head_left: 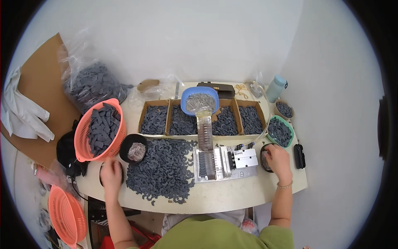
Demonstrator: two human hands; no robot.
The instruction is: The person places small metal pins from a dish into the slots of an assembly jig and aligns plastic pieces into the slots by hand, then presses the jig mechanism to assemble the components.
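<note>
My left hand [111,173] is at a dark round dish [122,173] on the left side of the table, its fingers drawn together; what they hold, if anything, is hidden. On the right, my right hand [277,158] dips into a small dark bowl [264,167] of thin pieces, fingertips pinched, their contents too small to make out. Between the hands stands a metal fixture [245,158] with a ribbed clear chute [205,135] and a row of grey parts. Left of it spreads a pile of small curved grey parts [159,170].
A blue bowl [183,99] of metal pins sits above the chute. Cardboard trays [168,120] of grey parts line the back. Around them are an orange basket [81,137], a black bowl [127,146], a green basket [291,139], a bottle [275,89] and a black case [299,156].
</note>
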